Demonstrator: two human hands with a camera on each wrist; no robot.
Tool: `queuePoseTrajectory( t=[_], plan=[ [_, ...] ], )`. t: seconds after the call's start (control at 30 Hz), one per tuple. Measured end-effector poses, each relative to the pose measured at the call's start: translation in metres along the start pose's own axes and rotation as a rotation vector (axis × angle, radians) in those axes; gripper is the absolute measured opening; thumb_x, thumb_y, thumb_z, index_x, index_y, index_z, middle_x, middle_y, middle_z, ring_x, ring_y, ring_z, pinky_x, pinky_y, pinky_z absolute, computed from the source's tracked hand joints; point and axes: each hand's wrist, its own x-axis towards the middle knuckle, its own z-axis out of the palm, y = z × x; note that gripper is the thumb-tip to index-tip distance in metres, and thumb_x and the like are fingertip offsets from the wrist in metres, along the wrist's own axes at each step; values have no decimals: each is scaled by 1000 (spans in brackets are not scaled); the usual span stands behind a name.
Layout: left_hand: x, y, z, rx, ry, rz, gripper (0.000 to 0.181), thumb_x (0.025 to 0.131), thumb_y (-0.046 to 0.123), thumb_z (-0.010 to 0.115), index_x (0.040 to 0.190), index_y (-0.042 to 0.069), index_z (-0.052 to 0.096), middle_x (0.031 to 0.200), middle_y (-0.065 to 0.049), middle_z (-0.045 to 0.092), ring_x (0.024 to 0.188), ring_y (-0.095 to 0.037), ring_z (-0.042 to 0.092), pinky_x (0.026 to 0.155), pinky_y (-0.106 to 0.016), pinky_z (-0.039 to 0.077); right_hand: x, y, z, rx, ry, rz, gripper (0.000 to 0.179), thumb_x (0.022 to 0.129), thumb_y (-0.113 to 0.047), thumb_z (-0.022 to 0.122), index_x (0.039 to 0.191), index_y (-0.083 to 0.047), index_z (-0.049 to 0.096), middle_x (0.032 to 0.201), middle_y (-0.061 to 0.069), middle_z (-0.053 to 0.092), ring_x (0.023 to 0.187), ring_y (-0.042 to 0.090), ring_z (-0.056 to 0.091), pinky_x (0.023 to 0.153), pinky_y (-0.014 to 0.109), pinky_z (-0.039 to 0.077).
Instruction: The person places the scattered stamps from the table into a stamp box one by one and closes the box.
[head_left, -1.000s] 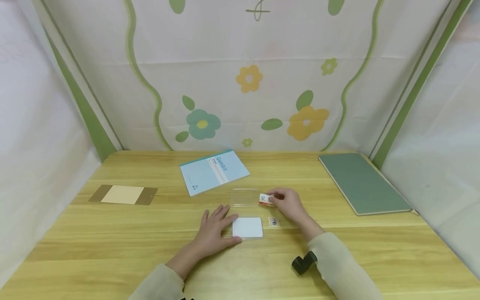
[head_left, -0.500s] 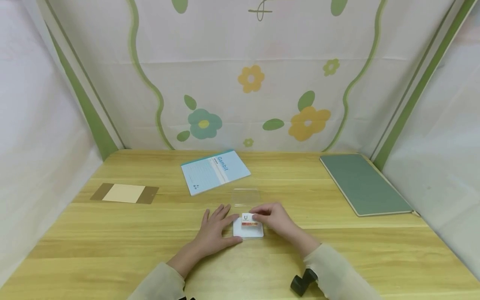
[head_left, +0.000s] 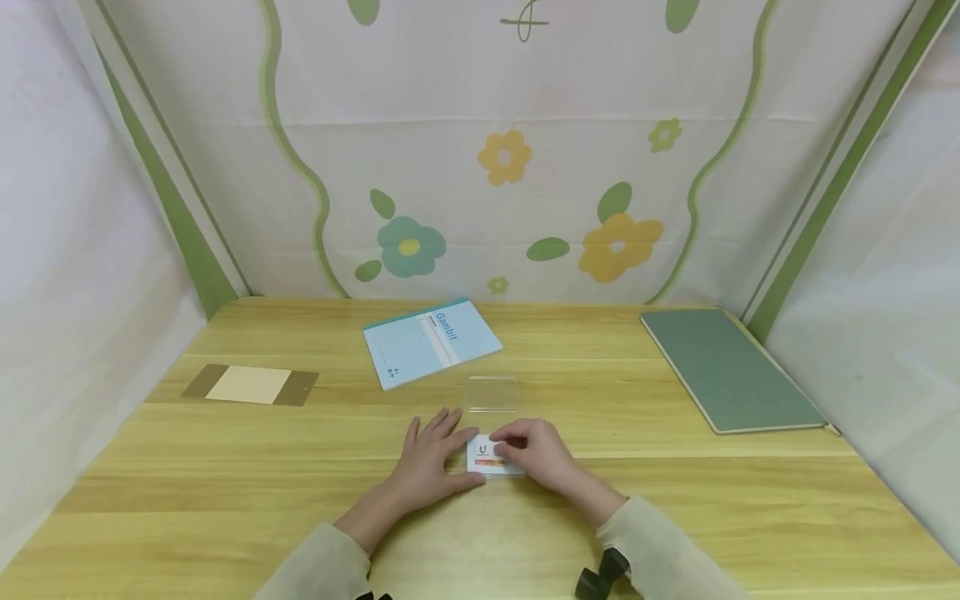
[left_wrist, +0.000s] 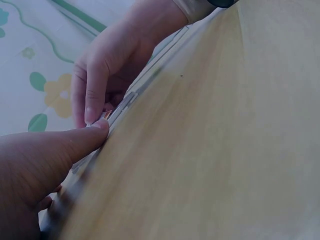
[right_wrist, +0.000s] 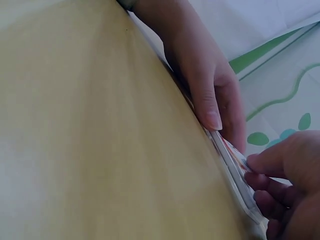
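Note:
In the head view a shallow clear plastic case with a white insert (head_left: 510, 468) lies on the table. My left hand (head_left: 426, 458) rests spread on the tabletop, thumb and index finger touching the case's left corners. My right hand (head_left: 536, 454) pinches a small printed card (head_left: 486, 455), white with a "U" and an orange-red stripe, down on the white insert. The right wrist view shows the printed card (right_wrist: 235, 154) slightly tilted over the case (right_wrist: 227, 162), between thumb and fingertips. My right hand covers the case's right side.
A clear plastic lid (head_left: 492, 394) lies just beyond the case. Farther back is a light blue notebook (head_left: 432, 343). A green notebook (head_left: 731, 369) lies at the right, and a brown-and-cream card (head_left: 250, 385) at the left. A flowered cloth (head_left: 495, 108) hangs behind the table (head_left: 225, 500).
My right hand has brought the printed card left and nearer, from beside the clear lid onto the white insert. A small square picture on the table is now out of sight. The left hand stays put.

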Motion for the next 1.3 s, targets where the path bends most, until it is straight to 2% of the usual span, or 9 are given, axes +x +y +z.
queuePoseTrajectory(
  t=[0.27, 0.4, 0.6, 0.7, 0.9, 1.07, 1.3],
  plan=[
    [0, -1, 0, 2, 11, 5, 64, 72, 54, 58, 122, 15, 51, 134, -14, 31, 125, -30, 19, 94, -57, 3, 0, -4, 6, -99, 30, -38, 11, 75, -6, 64, 86, -7, 68, 69, -8, 52, 63, 8, 46, 55, 23, 40],
    [0, -1, 0, -1, 8, 1, 64, 72, 54, 58, 122, 14, 51, 134, -14, 31, 125, -30, 19, 94, -56, 3, 1, -4, 8, -140, 36, -43, 10, 75, -7, 65, 85, -8, 68, 67, -9, 49, 61, 7, 44, 54, 22, 39],
    [0, 1, -2, 4, 3, -5, 64, 72, 53, 59, 122, 15, 50, 135, -14, 30, 125, -30, 19, 94, -56, 2, 1, -7, 6, -148, 35, -31, 10, 75, -9, 65, 85, -8, 67, 66, -9, 48, 60, 7, 44, 52, 22, 39],
    [0, 1, -2, 6, -2, -9, 64, 72, 53, 59, 122, 15, 50, 135, -14, 30, 125, -30, 18, 94, -56, 2, 2, -10, -2, -121, 57, -21, 12, 76, -9, 65, 87, -6, 66, 66, -8, 49, 59, 8, 44, 51, 22, 40],
    [0, 2, -2, 8, -4, -13, 64, 72, 54, 59, 122, 15, 50, 135, -13, 30, 125, -30, 18, 95, -56, 1, -1, -10, -33, 26, 119, 64, 15, 76, -6, 64, 90, -1, 65, 69, -2, 55, 64, 14, 48, 53, 25, 41],
    [0, 1, -1, 4, 0, -9, 65, 72, 54, 59, 123, 15, 50, 135, -13, 31, 125, -29, 18, 95, -55, 2, -9, 3, -53, 37, 119, 117, 17, 76, -6, 64, 92, -1, 64, 73, -1, 57, 70, 16, 50, 60, 27, 42],
    [1, 1, 0, 2, -2, -10, 65, 71, 54, 59, 123, 15, 50, 135, -13, 30, 125, -29, 18, 95, -55, 2, -20, 26, -60, 57, 94, 128, 18, 75, -5, 65, 92, 2, 63, 78, 2, 58, 71, 17, 51, 61, 26, 44]
  ],
)
